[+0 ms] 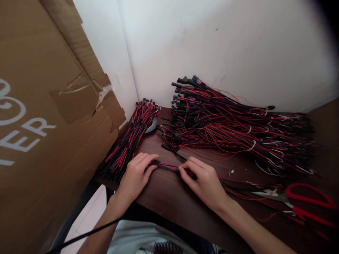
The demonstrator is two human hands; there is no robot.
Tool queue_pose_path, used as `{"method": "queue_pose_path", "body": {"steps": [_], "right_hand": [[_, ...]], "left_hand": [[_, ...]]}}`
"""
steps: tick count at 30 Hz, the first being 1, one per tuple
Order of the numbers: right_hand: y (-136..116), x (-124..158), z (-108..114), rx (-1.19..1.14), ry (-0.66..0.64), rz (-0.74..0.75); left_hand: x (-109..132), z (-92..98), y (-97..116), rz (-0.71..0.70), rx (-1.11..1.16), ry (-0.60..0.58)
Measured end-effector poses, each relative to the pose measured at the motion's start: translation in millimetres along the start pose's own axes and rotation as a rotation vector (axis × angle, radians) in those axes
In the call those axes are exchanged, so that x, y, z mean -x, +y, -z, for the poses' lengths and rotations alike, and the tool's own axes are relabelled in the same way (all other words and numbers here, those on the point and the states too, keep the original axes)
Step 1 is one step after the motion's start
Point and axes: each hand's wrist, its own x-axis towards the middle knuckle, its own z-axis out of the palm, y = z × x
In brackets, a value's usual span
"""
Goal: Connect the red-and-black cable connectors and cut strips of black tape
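A thin red and black wire cable (168,165) stretches between my two hands, low over the dark brown table. My left hand (137,173) is closed on its black connector end, pinched between thumb and fingers. Some way to the right, my right hand (200,176) pinches the wires between thumb and forefinger. Just beyond my hands lies a loose black cable end (169,147). More red and black wires (238,188) run out past my right hand towards red-handled scissors (304,201), which lie with their blades pointing left.
Large tied bundles of red and black cables (225,130) lie along the white wall. A smaller cable bundle (132,135) sits at the left, beside a grey roll (151,126). A big cardboard box (66,106) stands close on the left. The table's front edge is near my body.
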Motion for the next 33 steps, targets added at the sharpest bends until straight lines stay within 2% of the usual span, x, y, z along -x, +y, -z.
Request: {"method": "queue_pose_path", "body": {"steps": [6, 10, 14, 21, 33], "right_hand": [[2.5, 5.3, -3.8, 0.1, -0.058, 0.021], [0.6, 7.2, -5.9, 0.184, -0.052, 0.09], [-1.5, 6.9, -5.3, 0.194, -0.073, 0.134], [-1.6, 5.8, -7.3, 0.183, -0.072, 0.143], [-1.5, 5.2, -7.8, 0.152, -0.073, 0.122]], "left_hand": [[-0.2, 2.7, 0.4, -0.08, -0.012, -0.053], [-1.7, 3.4, 0.1, -0.089, 0.012, -0.009], [-3.7, 3.9, -1.0, -0.075, 0.049, 0.038], [-4.6, 5.4, -3.3, -0.049, 0.06, 0.052], [-3.7, 9.6, -1.5, 0.039, 0.082, 0.01]]}}
